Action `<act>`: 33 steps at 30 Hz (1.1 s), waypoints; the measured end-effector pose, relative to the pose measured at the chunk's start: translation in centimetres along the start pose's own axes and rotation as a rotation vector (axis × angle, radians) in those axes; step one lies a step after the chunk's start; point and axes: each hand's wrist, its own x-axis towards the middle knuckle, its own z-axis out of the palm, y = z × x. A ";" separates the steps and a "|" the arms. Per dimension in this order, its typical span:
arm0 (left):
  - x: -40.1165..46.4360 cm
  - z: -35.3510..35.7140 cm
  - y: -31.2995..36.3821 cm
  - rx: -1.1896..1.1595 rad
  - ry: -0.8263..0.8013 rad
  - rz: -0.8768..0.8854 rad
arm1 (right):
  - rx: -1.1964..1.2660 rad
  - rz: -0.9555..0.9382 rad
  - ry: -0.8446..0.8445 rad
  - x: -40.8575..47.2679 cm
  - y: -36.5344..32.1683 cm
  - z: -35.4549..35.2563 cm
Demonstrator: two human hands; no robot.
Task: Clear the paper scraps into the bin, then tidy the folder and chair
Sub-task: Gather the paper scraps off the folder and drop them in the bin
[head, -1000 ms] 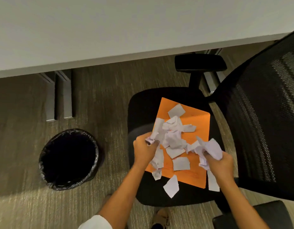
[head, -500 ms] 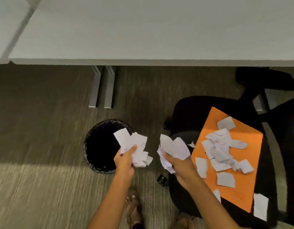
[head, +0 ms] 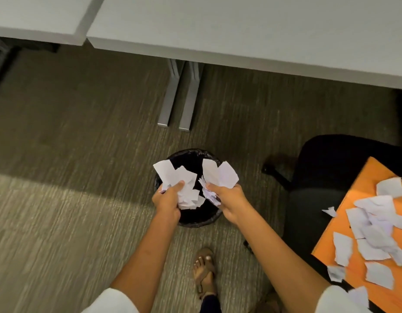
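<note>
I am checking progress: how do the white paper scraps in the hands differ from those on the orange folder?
The held white paper scraps are bunched in the left hand and right hand above the black bin; the white scraps on the orange folder lie loose and scattered on the orange folder. Both are torn white paper.

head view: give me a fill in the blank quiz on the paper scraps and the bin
1. Both hands, left hand and right hand, hold white paper scraps above the round black ____.
2. More scraps lie on the flat ____ folder.
3. The folder rests on the black ____ seat.

Missing words: bin; orange; chair
</note>
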 end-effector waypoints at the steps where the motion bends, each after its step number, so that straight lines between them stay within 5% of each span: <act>1: 0.5 0.0 0.2 0.004 0.009 -0.008 | -0.002 0.006 0.007 0.5 0.0 0.4; 8: 4.4 -0.5 0.3 0.220 -0.109 -0.133 | -0.217 0.175 -0.057 3.4 0.2 0.9; 13: 6.3 -1.5 0.3 0.216 -0.395 -0.311 | -0.140 0.222 -0.042 3.8 0.7 -1.4; 20: 10.1 -0.6 -4.3 0.281 -0.239 -0.240 | -0.034 0.152 0.006 1.8 -0.1 -6.0; 26: -3.3 9.1 -5.9 0.842 -0.340 0.282 | -0.401 -0.357 0.258 -1.6 -4.8 -12.7; 30: -8.9 12.3 -10.5 1.387 -0.687 0.867 | -0.719 -0.644 0.503 -4.7 -7.1 -19.7; 33: -12.8 15.1 -14.4 1.540 -0.941 1.053 | -0.838 -0.689 0.617 -6.8 -8.3 -26.5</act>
